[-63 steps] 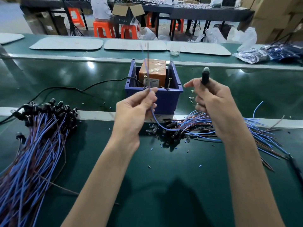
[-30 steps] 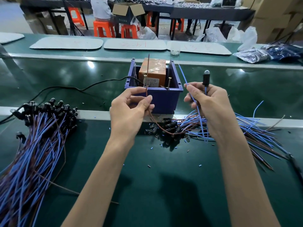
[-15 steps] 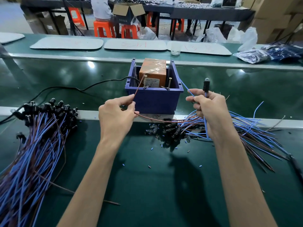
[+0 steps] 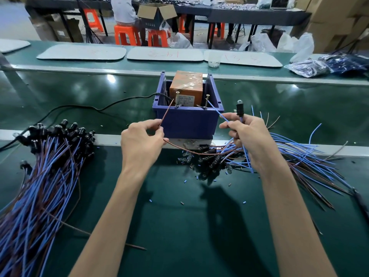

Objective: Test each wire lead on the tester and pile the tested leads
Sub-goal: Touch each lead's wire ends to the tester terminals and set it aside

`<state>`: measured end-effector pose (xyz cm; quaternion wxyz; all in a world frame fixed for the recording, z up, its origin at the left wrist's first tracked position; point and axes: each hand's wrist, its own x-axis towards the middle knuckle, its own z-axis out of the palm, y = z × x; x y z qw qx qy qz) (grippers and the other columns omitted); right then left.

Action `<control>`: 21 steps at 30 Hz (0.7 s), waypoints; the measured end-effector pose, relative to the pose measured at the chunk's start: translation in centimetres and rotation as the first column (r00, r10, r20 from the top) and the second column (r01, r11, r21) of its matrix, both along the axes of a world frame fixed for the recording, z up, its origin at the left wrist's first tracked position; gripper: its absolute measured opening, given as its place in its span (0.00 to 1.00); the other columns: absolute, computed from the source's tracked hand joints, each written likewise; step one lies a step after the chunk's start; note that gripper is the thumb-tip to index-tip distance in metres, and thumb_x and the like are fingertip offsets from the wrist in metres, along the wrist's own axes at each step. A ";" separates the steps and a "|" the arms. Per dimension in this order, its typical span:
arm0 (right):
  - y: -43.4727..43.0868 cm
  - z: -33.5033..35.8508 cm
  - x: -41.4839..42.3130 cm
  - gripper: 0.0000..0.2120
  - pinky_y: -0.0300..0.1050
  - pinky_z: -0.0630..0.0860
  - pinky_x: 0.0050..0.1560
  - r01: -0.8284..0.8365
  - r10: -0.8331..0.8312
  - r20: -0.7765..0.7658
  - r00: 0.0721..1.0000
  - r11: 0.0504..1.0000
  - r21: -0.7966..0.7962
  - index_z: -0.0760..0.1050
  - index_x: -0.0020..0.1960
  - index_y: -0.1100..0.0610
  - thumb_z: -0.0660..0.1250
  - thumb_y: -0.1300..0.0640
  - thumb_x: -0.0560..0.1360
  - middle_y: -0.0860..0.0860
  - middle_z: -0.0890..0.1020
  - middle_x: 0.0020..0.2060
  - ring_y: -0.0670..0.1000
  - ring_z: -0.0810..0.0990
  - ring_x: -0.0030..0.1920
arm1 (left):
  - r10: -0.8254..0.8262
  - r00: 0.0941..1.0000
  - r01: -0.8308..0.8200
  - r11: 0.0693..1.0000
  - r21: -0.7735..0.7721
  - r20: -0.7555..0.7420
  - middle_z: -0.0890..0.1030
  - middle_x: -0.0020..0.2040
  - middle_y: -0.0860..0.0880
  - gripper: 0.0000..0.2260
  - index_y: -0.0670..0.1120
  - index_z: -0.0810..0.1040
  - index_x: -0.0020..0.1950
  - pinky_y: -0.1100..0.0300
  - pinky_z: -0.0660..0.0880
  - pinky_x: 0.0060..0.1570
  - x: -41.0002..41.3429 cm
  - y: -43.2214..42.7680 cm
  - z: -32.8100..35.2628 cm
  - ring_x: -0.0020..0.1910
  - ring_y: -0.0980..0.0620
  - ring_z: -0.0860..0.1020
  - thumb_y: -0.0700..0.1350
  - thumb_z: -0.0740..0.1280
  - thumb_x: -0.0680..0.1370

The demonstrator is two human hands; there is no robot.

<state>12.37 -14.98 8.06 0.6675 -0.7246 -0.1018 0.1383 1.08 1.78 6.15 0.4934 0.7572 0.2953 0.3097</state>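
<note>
With left hand (image 4: pixel 139 146) pinching brown wire (image 4: pixel 166 114), right hand (image 4: pixel 251 136) pinching blue wire (image 4: pixel 215 111) and gripping lamp (image 4: pixel 240 109), tips at tester (image 4: pixel 187 120) screws (image 4: pixel 177 99) ahead, seemingly mid-test; next, likely lead over to pile (image 4: pixel 50 166) beyond left hand.

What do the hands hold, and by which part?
The left hand pinches the lead's brown wire near its tip; the right hand pinches its blue wire and holds just below the black lamp socket.

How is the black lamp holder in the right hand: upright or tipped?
Upright: the black lamp holder stands above the right hand, clear bulb uppermost.
</note>
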 end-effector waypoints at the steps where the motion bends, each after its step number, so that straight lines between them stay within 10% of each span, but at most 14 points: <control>1: 0.0 0.0 0.0 0.14 0.30 0.59 0.23 -0.002 0.002 0.002 1.000 1.000 -0.001 0.78 0.43 0.54 0.59 0.69 0.76 0.46 0.81 0.34 0.44 0.63 0.28 | -0.003 1.000 0.003 1.000 0.001 -0.004 0.82 0.35 0.61 0.16 0.62 0.79 0.37 0.54 0.80 0.50 -0.1 -0.1 0.1 0.32 0.58 0.83 0.39 0.68 0.75; 21: -0.2 -0.1 0.3 0.12 0.30 0.61 0.22 -0.011 0.012 0.030 0.999 1.000 -0.019 0.80 0.45 0.54 0.60 0.66 0.77 0.44 0.79 0.29 0.40 0.65 0.23 | -0.083 0.996 0.083 0.997 0.002 -0.016 0.83 0.39 0.58 0.14 0.60 0.80 0.42 0.55 0.81 0.48 -0.3 -0.8 1.1 0.31 0.60 0.82 0.38 0.69 0.75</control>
